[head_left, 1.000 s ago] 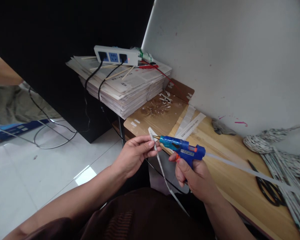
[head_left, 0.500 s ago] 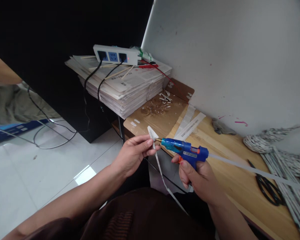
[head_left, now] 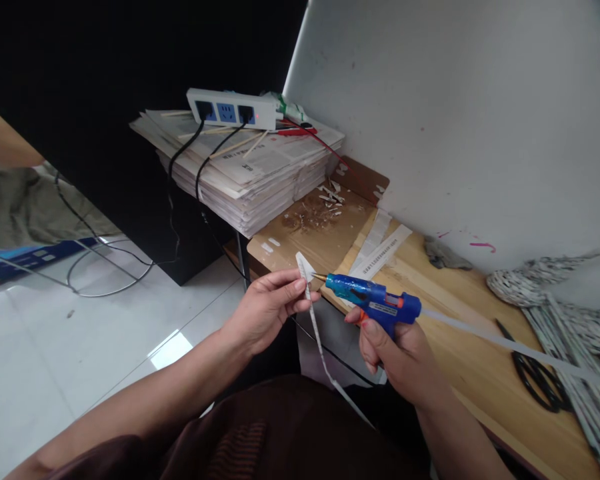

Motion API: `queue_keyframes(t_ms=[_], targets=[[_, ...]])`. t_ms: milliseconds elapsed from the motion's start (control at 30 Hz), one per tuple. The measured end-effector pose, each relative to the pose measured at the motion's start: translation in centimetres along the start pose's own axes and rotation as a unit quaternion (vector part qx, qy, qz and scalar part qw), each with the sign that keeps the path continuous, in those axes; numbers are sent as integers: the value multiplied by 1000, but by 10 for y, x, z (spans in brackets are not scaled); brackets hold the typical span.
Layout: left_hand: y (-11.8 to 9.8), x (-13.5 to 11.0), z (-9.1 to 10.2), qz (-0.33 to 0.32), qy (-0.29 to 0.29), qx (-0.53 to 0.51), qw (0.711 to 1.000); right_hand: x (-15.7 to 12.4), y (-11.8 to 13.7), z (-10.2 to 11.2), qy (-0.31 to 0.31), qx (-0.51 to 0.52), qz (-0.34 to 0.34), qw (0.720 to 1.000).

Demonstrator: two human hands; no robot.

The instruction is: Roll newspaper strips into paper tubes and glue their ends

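Note:
Between thumb and fingers, my left hand [head_left: 275,303] pinches a thin rolled paper strip [head_left: 317,333] near its top. A pale pointed flap sticks up above the fingers, and the rest of the strip hangs down toward my lap. Wrapped round the handle of a blue hot glue gun [head_left: 375,300], my right hand [head_left: 395,353] has a finger at the orange trigger. The gun's metal nozzle points left, close beside the paper flap; whether it touches I cannot tell. A long translucent glue stick [head_left: 490,337] juts out of the gun's back.
Printed paper strips [head_left: 383,253] lie on the wooden table [head_left: 460,300]. Black scissors [head_left: 535,377], paper tubes [head_left: 570,373] and a grey cloth [head_left: 445,253] are to the right. A newspaper stack [head_left: 270,193] carries a power strip [head_left: 230,110] with black cords.
My right hand has shifted the glue gun slightly to the right, drawing its nozzle a little back from the strip. My left hand keeps its pinch nearly in place.

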State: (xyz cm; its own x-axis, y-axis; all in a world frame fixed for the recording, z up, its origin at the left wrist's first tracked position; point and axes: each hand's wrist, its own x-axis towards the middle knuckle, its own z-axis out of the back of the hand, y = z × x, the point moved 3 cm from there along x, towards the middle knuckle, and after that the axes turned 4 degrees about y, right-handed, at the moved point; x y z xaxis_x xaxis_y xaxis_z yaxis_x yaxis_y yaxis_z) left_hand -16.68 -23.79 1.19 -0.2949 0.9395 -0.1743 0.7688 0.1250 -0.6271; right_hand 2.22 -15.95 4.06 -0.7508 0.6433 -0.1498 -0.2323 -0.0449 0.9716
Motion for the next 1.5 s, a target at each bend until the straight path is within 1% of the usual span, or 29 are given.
queue_keyframes(t_ms=[167, 400, 500, 600, 733, 833, 1200, 1400, 1500], targets=[[-2, 0, 1, 5, -21, 0, 1000, -1, -2, 3, -1, 4, 2, 1000], [0, 0, 1, 8, -19, 8, 1000, -1, 3, -1, 7, 44, 24, 999], [0, 0, 1, 7, -8, 4, 1000, 1, 1, -3, 32, 70, 25, 997], [0, 0, -1, 10, 9, -2, 1000, 4, -4, -5, 64, 104, 11, 992], [0, 0, -2, 15, 29, -11, 999, 9, -10, -5, 61, 141, -5, 988], [0, 0, -1, 22, 29, -15, 999, 11, -10, -4, 56, 150, -10, 987], [-2, 0, 0, 24, -6, -8, 1000, 11, -6, 0, 42, 176, 3, 984], [-1, 0, 0, 17, 3, -4, 1000, 7, -2, -5, 92, 181, 3, 979], [-1, -1, -1, 17, 14, 1, 1000, 9, -5, -7, 80, 169, -10, 982]])
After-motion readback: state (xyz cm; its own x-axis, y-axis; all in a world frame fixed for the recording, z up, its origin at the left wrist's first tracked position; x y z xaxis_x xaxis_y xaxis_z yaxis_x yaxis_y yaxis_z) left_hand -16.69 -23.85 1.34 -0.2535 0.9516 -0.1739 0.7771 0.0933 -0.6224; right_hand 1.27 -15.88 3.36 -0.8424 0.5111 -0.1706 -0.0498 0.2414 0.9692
